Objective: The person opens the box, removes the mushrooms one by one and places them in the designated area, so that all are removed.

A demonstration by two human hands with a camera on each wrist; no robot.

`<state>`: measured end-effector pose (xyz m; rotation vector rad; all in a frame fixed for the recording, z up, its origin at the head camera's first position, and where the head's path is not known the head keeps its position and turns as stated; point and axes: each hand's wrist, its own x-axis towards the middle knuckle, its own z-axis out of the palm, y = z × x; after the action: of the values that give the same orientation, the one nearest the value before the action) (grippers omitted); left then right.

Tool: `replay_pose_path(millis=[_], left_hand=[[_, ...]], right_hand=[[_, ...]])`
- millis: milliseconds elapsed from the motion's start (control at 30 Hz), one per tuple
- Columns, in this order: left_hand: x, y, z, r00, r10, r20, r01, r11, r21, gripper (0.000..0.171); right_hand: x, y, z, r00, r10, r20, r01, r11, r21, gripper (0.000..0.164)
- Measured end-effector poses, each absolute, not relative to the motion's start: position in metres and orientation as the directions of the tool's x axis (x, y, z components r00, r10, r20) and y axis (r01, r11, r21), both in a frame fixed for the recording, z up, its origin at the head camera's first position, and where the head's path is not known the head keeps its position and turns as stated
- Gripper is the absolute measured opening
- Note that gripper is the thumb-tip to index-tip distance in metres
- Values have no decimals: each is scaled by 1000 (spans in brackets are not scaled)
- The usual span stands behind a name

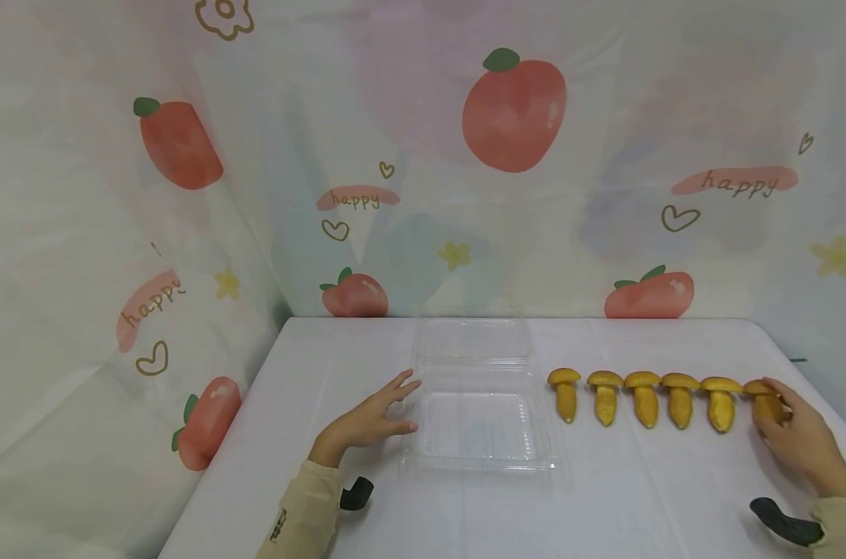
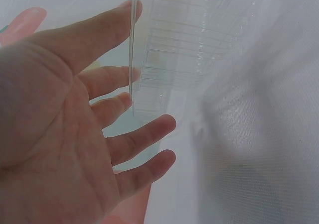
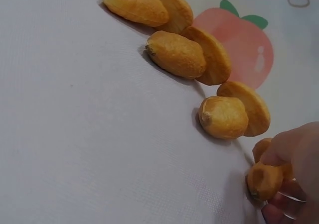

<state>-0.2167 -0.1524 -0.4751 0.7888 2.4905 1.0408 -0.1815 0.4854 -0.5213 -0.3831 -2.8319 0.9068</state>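
At the right end of a row of yellow-brown mushrooms, my right hand (image 1: 803,439) holds the last mushroom (image 1: 765,404) between thumb and fingers. In the right wrist view, the thumb lies over this mushroom's stem (image 3: 264,180), and the hand covers part of its cap. My left hand (image 1: 374,415) is at the left side of a clear plastic container (image 1: 475,427), its fingers spread and loosely extended. Seen from the left wrist, the thumb and two fingertips overlap the container's thin edge (image 2: 132,50). The container lies unfolded, its lid (image 1: 472,341) to the back.
Several more mushrooms (image 1: 645,400) lie side by side between the container and my right hand, caps toward the back. A white cloth covers the table (image 1: 570,505). Behind it hangs a printed curtain (image 1: 423,116) with fruit pictures. A dark curved piece (image 1: 786,524) shows beside the right sleeve.
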Motion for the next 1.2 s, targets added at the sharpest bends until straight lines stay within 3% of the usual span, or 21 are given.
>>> replay_pose_path(millis=[400, 1200], left_hand=[[-216, -151, -474, -796, 600, -84, 363, 583, 727, 74], [-216, -151, -475, -798, 596, -85, 360, 585, 727, 73]], right_hand=[[-181, 489, -518, -941, 337, -11, 279, 760, -588, 71], [-165, 476, -489, -921, 359, 149, 232, 815, -531, 61]])
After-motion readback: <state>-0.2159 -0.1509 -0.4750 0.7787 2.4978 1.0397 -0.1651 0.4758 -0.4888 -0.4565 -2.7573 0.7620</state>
